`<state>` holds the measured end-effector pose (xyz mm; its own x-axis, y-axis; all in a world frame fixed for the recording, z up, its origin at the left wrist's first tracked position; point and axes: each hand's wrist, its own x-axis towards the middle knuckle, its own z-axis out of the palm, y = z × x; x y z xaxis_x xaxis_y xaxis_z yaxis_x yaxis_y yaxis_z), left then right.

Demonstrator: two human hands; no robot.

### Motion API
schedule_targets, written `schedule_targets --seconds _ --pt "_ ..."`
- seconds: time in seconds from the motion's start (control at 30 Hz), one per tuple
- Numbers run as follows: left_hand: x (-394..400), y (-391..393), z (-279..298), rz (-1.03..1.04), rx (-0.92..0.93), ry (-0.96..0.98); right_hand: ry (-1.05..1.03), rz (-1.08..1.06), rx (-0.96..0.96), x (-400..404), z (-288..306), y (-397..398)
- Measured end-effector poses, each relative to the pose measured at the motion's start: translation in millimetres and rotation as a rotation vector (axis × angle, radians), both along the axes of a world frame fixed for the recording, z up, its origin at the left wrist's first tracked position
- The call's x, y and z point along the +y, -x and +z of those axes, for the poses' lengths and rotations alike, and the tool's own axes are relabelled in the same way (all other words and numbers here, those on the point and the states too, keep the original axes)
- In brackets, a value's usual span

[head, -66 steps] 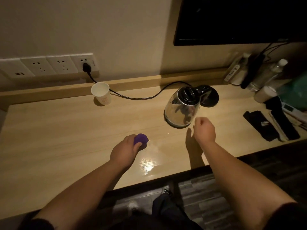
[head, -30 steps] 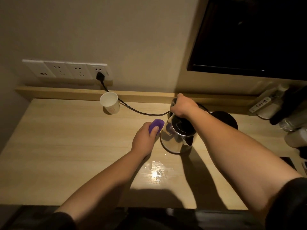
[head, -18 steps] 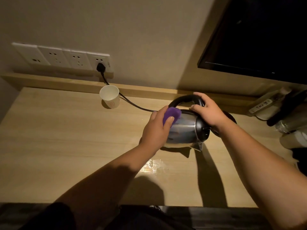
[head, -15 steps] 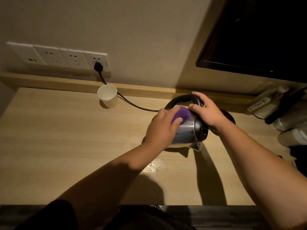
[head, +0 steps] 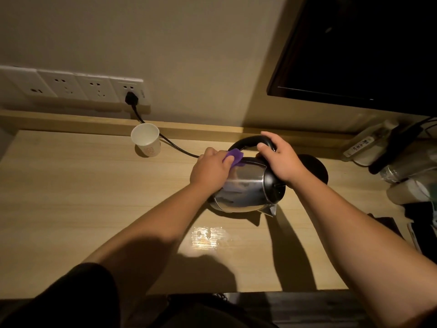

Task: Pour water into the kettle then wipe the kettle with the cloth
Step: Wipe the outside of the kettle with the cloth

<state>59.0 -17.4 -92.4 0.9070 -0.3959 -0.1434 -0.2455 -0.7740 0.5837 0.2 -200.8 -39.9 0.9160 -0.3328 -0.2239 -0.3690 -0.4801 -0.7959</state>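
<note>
Near the back of the wooden surface point(head: 71, 197) the steel kettle point(head: 243, 188) is tipped on its side, the right hand point(head: 281, 159) curled round its black handle while the left hand point(head: 210, 169) pinches a purple cloth point(head: 235, 157) against the upper wall. With water inside it likely feels heavy and its polished shell slippery, so the handle looks the sound hold; the soft, light cloth will fold to the curve.

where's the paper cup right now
In the head view the white paper cup stands upright at the back of the wooden desk, left of the kettle, just below the plugged-in wall socket with the black cord passing behind it.
</note>
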Motion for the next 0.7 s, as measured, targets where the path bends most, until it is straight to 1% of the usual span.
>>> schedule_targets --seconds 0.07,0.13,0.2,0.27,0.33,0.37,0.43,0.47,0.5,0.57,0.63,0.7 --pt "0 5 4 0.008 -0.021 0.014 0.009 -0.001 0.001 3 1 -3" --pt "-6 24 13 -0.016 -0.127 0.085 0.025 0.0 0.0 4 1 -5" --pt "-16 53 23 -0.084 -0.263 0.173 0.042 -0.007 0.0 4 1 -7" --pt "-20 79 25 -0.144 -0.386 0.198 0.044 -0.021 0.005 4 0 -9" --pt "-14 82 15 -0.154 -0.446 0.189 0.049 -0.038 0.014 4 0 -10" --pt "-7 75 7 -0.111 -0.411 0.18 0.039 -0.059 0.018 3 0 -10" --pt "11 54 -11 0.07 -0.225 0.124 0.01 -0.117 0.031 1 0 -9" --pt "20 45 -20 0.139 -0.133 0.079 0.004 -0.136 0.038 0 -1 -8" --pt "27 39 -26 0.175 -0.084 0.044 0.007 -0.144 0.047 1 -1 -9" --pt "28 37 -26 0.186 -0.087 0.055 0.017 -0.15 0.063 2 -1 -11" --pt "17 49 -13 0.156 -0.121 0.143 0.02 -0.157 0.07 3 -2 -13" --pt "1 68 4 0.068 -0.217 0.223 0.017 -0.157 0.076 5 -3 -14"
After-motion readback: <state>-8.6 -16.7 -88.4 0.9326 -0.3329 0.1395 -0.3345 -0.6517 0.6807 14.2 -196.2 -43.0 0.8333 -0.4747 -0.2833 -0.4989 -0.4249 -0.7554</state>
